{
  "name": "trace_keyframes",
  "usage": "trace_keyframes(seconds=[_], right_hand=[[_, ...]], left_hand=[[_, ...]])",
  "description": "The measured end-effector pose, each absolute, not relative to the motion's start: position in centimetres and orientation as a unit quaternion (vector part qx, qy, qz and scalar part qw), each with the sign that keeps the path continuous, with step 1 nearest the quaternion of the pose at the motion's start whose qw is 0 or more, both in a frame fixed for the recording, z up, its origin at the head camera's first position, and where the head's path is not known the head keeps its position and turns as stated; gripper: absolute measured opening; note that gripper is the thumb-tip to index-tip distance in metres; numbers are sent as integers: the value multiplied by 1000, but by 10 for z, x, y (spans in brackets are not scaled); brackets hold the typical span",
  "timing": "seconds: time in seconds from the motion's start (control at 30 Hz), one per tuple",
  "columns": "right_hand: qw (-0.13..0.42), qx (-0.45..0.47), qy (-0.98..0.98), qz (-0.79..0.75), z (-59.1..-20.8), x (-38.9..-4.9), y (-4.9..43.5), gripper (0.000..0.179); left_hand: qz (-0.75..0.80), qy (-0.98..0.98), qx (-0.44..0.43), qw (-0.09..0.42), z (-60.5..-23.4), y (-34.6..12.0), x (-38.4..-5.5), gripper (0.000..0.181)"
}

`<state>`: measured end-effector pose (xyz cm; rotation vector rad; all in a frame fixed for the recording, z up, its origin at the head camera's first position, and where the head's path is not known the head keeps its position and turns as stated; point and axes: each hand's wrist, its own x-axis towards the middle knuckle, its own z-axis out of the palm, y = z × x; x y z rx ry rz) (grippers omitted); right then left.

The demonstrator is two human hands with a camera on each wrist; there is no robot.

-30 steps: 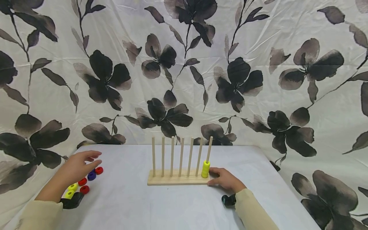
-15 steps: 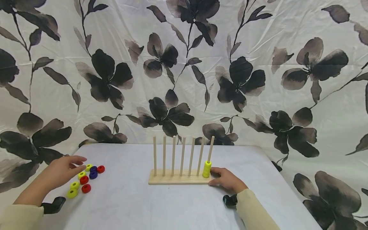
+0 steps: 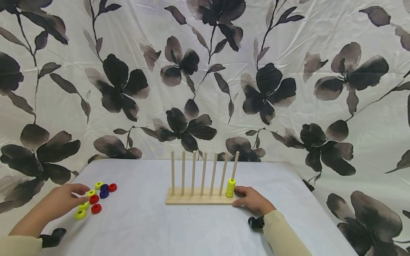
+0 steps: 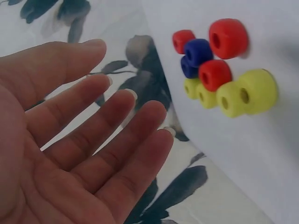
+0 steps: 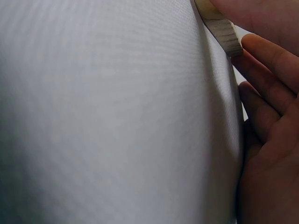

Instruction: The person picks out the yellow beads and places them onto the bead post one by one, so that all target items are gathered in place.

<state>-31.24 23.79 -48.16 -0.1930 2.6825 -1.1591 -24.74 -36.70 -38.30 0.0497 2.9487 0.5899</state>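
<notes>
My left hand (image 3: 61,202) hovers at the left side of the table, its fingers loosely extended and its palm holding nothing. Close to its fingertips lie loose beads: several yellow beads (image 3: 80,214), red beads (image 3: 96,208) and blue beads (image 3: 104,193). The left wrist view shows the same hand (image 4: 79,149) apart from the yellow bead (image 4: 258,91). At the centre stands a wooden peg rack (image 3: 198,201) with several upright pegs. Yellow beads (image 3: 230,188) are stacked on its rightmost peg. My right hand (image 3: 254,201) grips the rack's right end, thumb in front; the wood end (image 5: 229,39) shows between thumb and fingers.
A white cloth covers the table (image 3: 192,231). Behind it hangs a floral curtain (image 3: 205,89). Black wrist cameras are strapped at both wrists, the left camera (image 3: 52,237) near the table's left edge.
My left hand has moved left and down, uncovering more beads that it hid before. My right hand and the peg rack have stayed in place.
</notes>
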Motion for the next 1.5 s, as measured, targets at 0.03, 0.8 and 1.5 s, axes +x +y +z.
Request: trace_keyframes(seconds=[0.03, 0.8, 1.5], right_hand=[[106, -65, 910, -395, -482, -312, 238, 74], [106, -67, 905, -406, -485, -314, 242, 75], [101, -69, 909, -399, -480, -315, 241, 73]], left_hand=[[195, 978, 14, 71, -385, -368, -248, 56], [185, 976, -24, 115, -421, -374, -251, 47], [189, 975, -44, 111, -453, -385, -264, 36]])
